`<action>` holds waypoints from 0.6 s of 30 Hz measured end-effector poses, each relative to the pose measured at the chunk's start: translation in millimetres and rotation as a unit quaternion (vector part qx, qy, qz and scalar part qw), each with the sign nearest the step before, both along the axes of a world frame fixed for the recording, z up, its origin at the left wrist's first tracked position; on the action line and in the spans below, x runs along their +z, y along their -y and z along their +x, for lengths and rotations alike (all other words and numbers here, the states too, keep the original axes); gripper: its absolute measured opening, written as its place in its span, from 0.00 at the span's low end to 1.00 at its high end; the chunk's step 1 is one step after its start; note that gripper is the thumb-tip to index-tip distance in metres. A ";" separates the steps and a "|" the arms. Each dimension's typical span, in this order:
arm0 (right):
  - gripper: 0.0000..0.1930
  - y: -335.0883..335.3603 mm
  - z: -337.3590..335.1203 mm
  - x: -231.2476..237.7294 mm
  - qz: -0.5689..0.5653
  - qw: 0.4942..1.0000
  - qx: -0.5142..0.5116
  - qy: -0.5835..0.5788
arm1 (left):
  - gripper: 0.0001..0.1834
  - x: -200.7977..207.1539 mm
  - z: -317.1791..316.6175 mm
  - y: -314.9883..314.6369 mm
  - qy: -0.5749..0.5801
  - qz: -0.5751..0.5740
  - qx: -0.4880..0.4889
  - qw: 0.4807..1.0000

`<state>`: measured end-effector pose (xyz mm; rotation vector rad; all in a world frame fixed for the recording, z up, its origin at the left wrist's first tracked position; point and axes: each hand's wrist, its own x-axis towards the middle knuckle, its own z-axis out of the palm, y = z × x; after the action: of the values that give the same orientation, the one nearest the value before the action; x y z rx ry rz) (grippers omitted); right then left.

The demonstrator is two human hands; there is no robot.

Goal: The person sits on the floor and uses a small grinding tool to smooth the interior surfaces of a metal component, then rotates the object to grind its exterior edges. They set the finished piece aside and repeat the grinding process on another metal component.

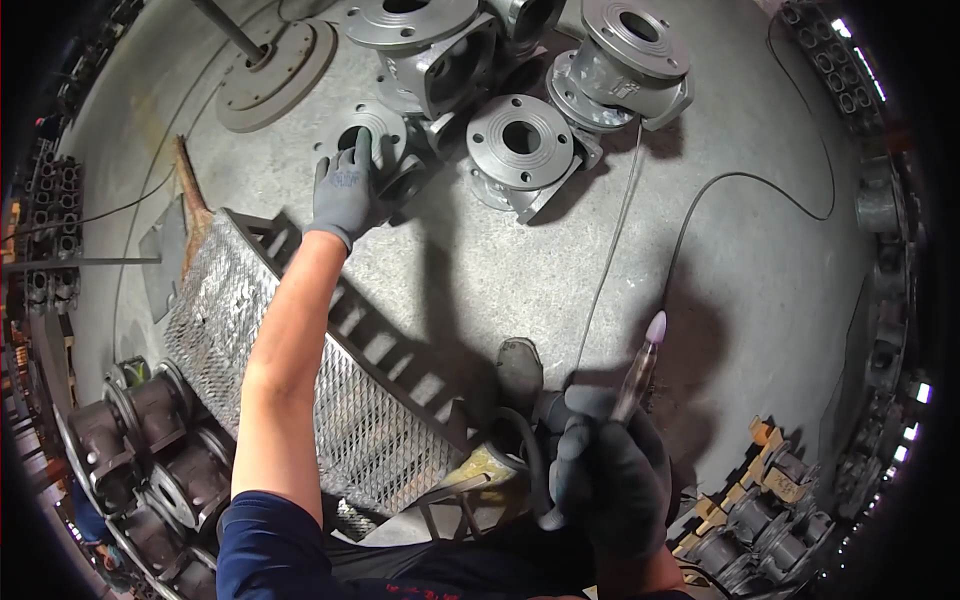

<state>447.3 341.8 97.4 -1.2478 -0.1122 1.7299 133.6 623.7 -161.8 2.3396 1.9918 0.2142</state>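
My left hand [345, 195], in a grey glove, reaches out to a grey flanged metal casting [388, 132]. Its fingers stretch over the round flange, close to the central bore, with the thumb apart; the underside of the hand is hidden. In my right hand [612, 465], also gloved, is a slim hand-held grinder [634, 382] with a pinkish cone-shaped stone [656, 327] at its tip. The tool points away from me, apart from any casting. Beside the left casting stands another flanged casting [490, 150], its bolt-holed face turned up.
More castings stand behind, one with a tall flanged neck [625, 65]. A slatted metal bench [370, 430] lies under my left arm. A round base with a pole [285, 85] is at far left. Cables [740, 175] cross the concrete floor. Castings are stacked at lower left [150, 420] and lower right [760, 520].
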 end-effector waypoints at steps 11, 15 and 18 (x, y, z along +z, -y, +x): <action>0.29 2.1 0.9 -12.4 -0.011 0.999 0.042 0.020 | 0.50 -42.4 -0.9 -7.0 -0.159 0.034 -0.019 0.987; 0.30 14.6 -1.8 -2.9 0.015 0.998 0.064 -0.010 | 0.57 -14.2 34.3 71.4 -0.137 -0.069 -0.046 0.987; 0.26 11.6 -5.1 12.7 0.052 0.995 0.089 -0.003 | 0.60 28.7 56.6 103.7 -0.035 -0.150 -0.095 0.983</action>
<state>442.2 330.2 110.1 -1.1847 -0.3132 1.8549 190.2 520.0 -133.1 2.3441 1.6725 -0.1689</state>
